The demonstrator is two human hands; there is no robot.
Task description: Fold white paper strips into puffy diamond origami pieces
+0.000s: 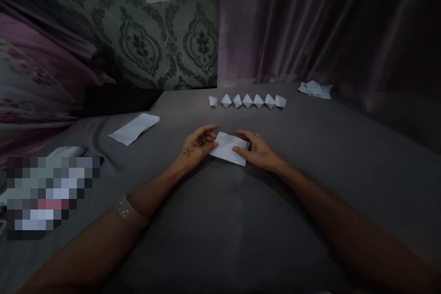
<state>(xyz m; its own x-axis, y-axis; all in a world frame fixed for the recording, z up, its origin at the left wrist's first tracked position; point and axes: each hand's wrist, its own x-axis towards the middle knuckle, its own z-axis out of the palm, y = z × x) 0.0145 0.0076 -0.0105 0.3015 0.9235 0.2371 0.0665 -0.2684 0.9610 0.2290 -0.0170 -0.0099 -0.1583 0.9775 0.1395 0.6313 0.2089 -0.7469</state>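
A small white sheet of paper (pixel 228 148) is held between my two hands, just above the grey cloth surface (pixel 234 220). My left hand (pixel 199 146) pinches its left edge with the thumb on top and the fingers curled behind. At the right side, my right hand (pixel 257 149) grips the sheet, its thumb lying across the paper's face. The fingers under the sheet are partly hidden. Beyond the hands stands a row of several small folded white paper shapes (pixel 247 100), each with a pointed top or slanted faces.
A stack of white paper strips (pixel 135 128) lies to the left. Crumpled or loose paper (pixel 314 89) rests at the far right. A pale device (pixel 69 152), partly blurred out, sits at the left edge. Patterned wall and pink curtains (pixel 275 23) bound the back.
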